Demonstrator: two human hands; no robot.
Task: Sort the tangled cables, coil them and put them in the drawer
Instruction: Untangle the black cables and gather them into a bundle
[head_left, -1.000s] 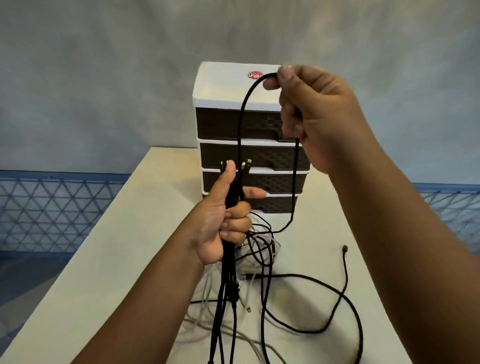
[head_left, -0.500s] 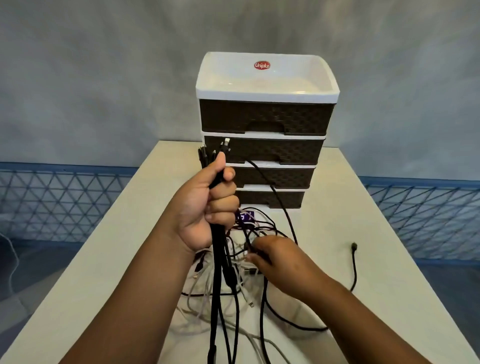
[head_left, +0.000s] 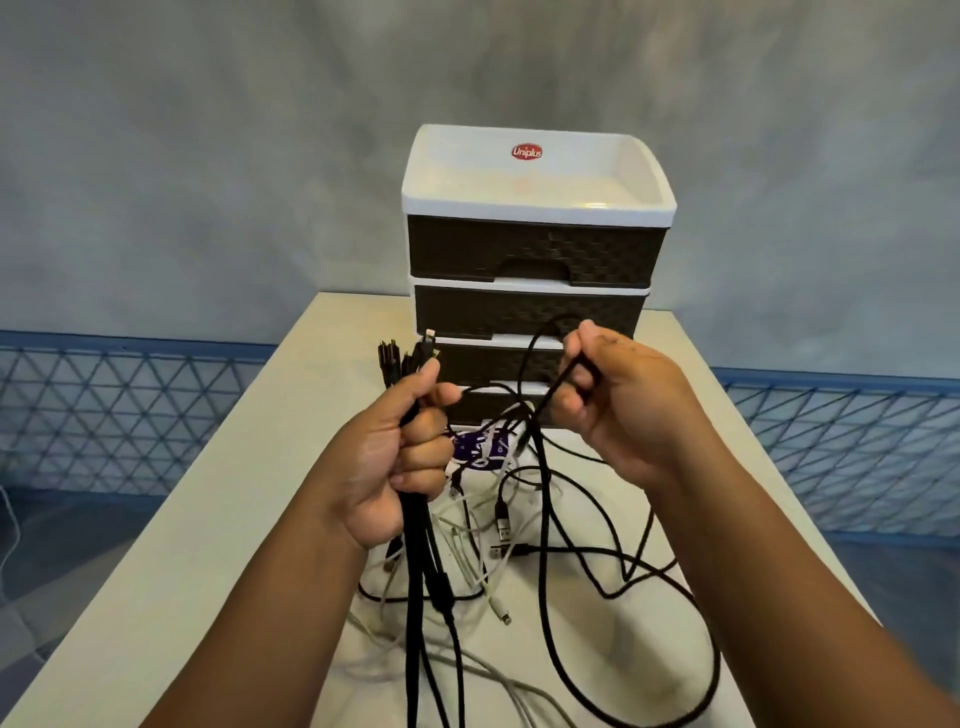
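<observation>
left hand (head_left: 395, 462): fingers clenched round a bundle of black cables (head_left: 418, 571), plug ends sticking up above the fist, rest hanging down toward 6 o'clock
right hand (head_left: 618, 410): fingers curled, pinching a single black cable (head_left: 543, 545) near its loop; cable arcs up over the fist, then drops to the counter
tangled cables (head_left: 493, 514): black and white pile lying on the counter between and below both hands, plugs loose at center
drawer unit (head_left: 535, 249): white frame, dark woven-look fronts, at 12 o'clock behind the hands, all drawers closed as far as visible; lowest one partly hidden by the hands
counter (head_left: 218, 519): pale, carries the pile and drawer unit
purple item (head_left: 475, 447): under the cables just in front of the drawer unit, cannot tell what
fence (head_left: 130, 415): blue mesh at 9 and 3 o'clock beyond the counter
</observation>
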